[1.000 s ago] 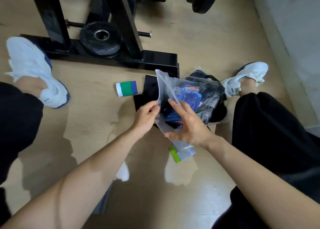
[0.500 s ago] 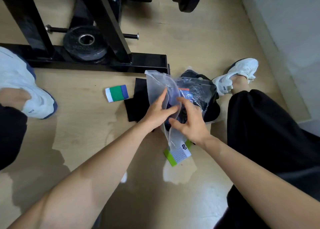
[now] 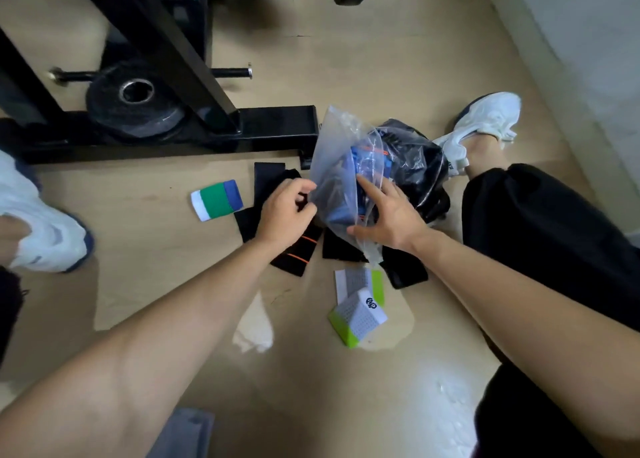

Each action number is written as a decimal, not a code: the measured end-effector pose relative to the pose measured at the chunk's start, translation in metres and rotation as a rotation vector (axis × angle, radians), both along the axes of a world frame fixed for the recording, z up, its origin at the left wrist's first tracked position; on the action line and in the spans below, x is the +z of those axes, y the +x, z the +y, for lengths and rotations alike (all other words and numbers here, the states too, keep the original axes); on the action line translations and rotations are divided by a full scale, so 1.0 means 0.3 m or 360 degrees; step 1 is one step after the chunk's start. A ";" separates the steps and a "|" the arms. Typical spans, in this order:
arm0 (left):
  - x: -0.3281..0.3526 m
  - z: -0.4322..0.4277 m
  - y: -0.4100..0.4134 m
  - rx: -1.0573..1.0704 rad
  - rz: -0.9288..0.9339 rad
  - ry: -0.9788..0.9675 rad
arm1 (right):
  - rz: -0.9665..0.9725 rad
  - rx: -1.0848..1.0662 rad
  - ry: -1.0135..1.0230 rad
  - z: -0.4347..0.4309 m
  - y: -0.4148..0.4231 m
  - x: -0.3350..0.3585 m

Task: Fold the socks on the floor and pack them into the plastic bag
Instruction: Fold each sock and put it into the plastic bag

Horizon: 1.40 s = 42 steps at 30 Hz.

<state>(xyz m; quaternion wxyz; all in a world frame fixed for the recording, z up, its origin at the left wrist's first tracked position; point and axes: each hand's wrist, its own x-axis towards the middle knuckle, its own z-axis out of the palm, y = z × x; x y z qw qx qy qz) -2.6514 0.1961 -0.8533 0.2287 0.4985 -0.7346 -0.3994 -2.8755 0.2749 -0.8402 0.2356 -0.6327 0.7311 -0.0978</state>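
Note:
A clear plastic bag (image 3: 341, 153) stands on the floor with blue and black socks visible inside it. My left hand (image 3: 285, 212) pinches the bag's left edge with curled fingers. Against the bag's front wall presses my right hand (image 3: 388, 212), fingers straight and spread. Black socks with orange stripes (image 3: 296, 250) lie flat under and beside my hands. A folded white, green and blue sock (image 3: 216, 199) lies to the left. More black socks (image 3: 405, 267) lie under my right wrist.
A black weight rack frame (image 3: 194, 125) with a weight plate (image 3: 135, 103) stands behind the bag. A white and green cardboard label (image 3: 360, 305) lies near me. White shoes are at left (image 3: 41, 229) and right (image 3: 485, 125); a wall (image 3: 588, 42) runs along the right.
The bag has been set lower and more upright. My left hand came off the bag's front and now pinches its left edge; the striped black socks underneath are uncovered.

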 end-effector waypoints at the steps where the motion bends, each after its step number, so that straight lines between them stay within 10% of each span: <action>1: -0.034 0.017 0.046 -0.0026 -0.0178 -0.0170 | -0.0024 -0.0012 -0.0027 -0.011 -0.011 -0.002; 6: -0.139 0.175 0.165 -0.0600 -0.1102 0.0042 | -0.0105 -0.0045 -0.0053 -0.077 -0.034 0.039; 14: -0.059 0.381 0.106 -0.0590 -0.0988 -0.0569 | -0.0151 -0.0034 -0.0048 -0.102 -0.061 0.119; 22: -0.089 0.393 -0.235 -0.1340 -0.1353 -0.0231 | -0.0067 0.0093 0.0021 -0.072 -0.068 0.143; 36: 0.017 0.489 0.278 -0.1273 -0.1261 0.0102 | 0.0137 0.0022 -0.0287 0.013 0.062 0.140; 42: 0.046 0.142 0.347 -0.0497 -0.0856 -0.0070 | 0.0188 -0.0012 -0.0330 0.082 0.120 0.243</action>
